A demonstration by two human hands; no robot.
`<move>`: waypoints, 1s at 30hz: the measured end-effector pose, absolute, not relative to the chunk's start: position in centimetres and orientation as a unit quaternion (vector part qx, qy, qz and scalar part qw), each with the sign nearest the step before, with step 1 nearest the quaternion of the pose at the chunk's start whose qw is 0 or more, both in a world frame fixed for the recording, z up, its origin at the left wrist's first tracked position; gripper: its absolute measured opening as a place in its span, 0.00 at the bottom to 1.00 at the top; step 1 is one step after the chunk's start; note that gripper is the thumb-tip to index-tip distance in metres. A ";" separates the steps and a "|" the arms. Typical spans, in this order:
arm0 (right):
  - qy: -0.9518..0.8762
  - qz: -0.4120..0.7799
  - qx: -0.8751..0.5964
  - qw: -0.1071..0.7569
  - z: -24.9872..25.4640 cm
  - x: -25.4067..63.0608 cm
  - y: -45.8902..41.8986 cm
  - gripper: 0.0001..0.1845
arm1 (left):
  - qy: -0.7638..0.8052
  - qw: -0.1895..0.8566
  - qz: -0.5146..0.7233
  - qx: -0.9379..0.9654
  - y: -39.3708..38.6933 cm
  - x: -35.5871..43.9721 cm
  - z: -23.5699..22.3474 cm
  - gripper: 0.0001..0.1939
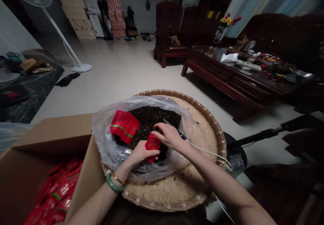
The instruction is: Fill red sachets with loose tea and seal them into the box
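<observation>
My left hand point(141, 152) grips a small red packet point(152, 146) with gold print, its thumb across the lower front. At the packet's top edge my right hand point(168, 135) has its fingers curled and pinched. Below both hands, dark loose tea leaves point(152, 113) fill a clear plastic bag point(103, 150) with its mouth spread wide. A fanned stack of red packets point(124, 125) with a green stripe lies on the leaves at the left. A thin dark tool point(181, 135) with a white cord passes behind my right hand.
The bag rests on a round woven bamboo tray point(177, 191). A cardboard box point(83, 177) at the left holds many filled red packets point(58, 191). A dark wooden table point(217, 66) with clutter, wooden chairs point(168, 25) and a white standing fan point(82, 68) stand farther off.
</observation>
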State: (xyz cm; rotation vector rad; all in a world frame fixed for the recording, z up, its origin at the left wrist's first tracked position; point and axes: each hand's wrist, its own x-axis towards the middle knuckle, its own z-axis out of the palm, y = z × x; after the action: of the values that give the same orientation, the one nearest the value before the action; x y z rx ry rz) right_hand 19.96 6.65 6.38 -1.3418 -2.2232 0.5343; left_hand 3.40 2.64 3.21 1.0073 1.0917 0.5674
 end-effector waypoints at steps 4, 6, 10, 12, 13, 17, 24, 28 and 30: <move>-0.847 0.169 -0.458 0.210 5.5 18.0 6.9 0.13 | 0.492 0.692 0.247 0.467 2.5 3.4 3.3 0.20; -0.857 0.164 -0.439 0.215 5.2 18.0 7.1 0.14 | 0.489 0.692 0.242 0.473 2.5 3.4 3.4 0.20; -0.838 0.215 -0.437 0.246 5.4 18.5 6.8 0.16 | 0.471 0.706 0.226 0.477 2.6 3.3 3.3 0.20; -0.806 0.279 -0.453 0.261 5.7 18.7 6.6 0.17 | 0.464 0.708 0.232 0.479 2.5 3.3 3.2 0.20; -0.790 0.312 -0.457 0.265 5.9 18.8 6.6 0.16 | 0.465 0.706 0.238 0.479 2.5 3.3 3.1 0.20; -0.758 0.393 -0.466 0.234 7.0 20.5 6.6 0.11 | 0.467 0.698 0.255 0.481 2.6 3.2 2.6 0.20; -0.721 0.296 -0.580 0.238 13.0 22.9 7.5 0.10 | 0.557 0.418 0.317 0.644 3.4 2.3 1.6 0.16; -0.674 0.493 -0.406 0.371 16.2 17.9 7.4 0.16 | 0.594 0.137 0.250 0.752 3.4 1.0 2.4 0.11; -0.641 0.572 -0.333 0.389 16.3 15.8 7.8 0.21 | 0.621 0.036 0.215 0.752 3.6 0.1 3.2 0.14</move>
State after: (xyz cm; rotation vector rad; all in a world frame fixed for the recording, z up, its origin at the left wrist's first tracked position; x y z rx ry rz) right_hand 15.82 7.75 16.28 -0.8468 -1.6296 1.4550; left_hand 0.09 3.62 3.18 2.3113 1.9089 0.6619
